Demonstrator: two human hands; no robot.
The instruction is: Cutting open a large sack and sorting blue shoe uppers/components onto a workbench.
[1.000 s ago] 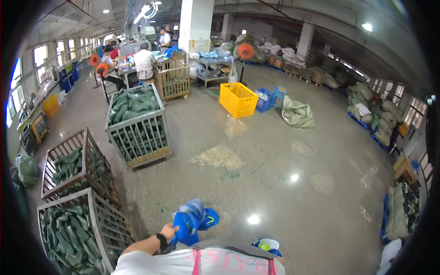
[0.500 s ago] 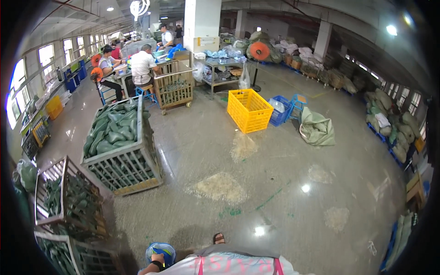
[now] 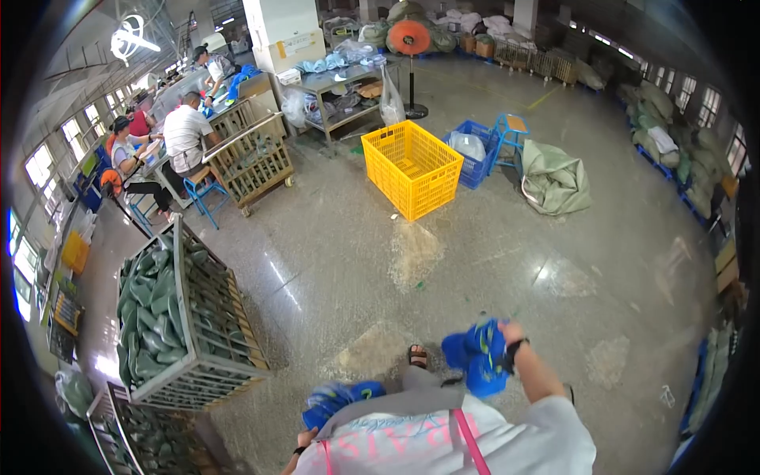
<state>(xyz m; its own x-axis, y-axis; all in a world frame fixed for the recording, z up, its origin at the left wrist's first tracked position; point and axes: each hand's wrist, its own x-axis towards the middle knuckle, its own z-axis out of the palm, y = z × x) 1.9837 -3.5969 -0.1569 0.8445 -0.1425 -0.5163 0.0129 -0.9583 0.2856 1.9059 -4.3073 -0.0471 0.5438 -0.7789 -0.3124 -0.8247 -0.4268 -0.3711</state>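
At the lower left, my left hand point(image 3: 307, 437) is closed at the edge of a blue bundle point(image 3: 336, 400) that looks partly wrapped in clear plastic. My right arm reaches out ahead of my body. Its hand point(image 3: 513, 331) is closed on another blue bundle point(image 3: 481, 360) with yellow-green marks, held above the floor. Both bundles look soft and lumpy; their exact kind cannot be made out. A sandalled foot point(image 3: 417, 356) shows between them.
Ahead stand a yellow plastic crate point(image 3: 412, 170), a blue crate point(image 3: 473, 154), a blue stool point(image 3: 509, 134) and a green sack point(image 3: 556, 178). On the left is a barred cart point(image 3: 229, 332) of dark green foot-shaped forms. People sit by a wooden cart point(image 3: 253, 162); a fan point(image 3: 409, 39) stands beyond.
My right hand has come into view with a blue bundle. The left bundle has shifted right. The crates and left cart appear closer, and the view has turned slightly.
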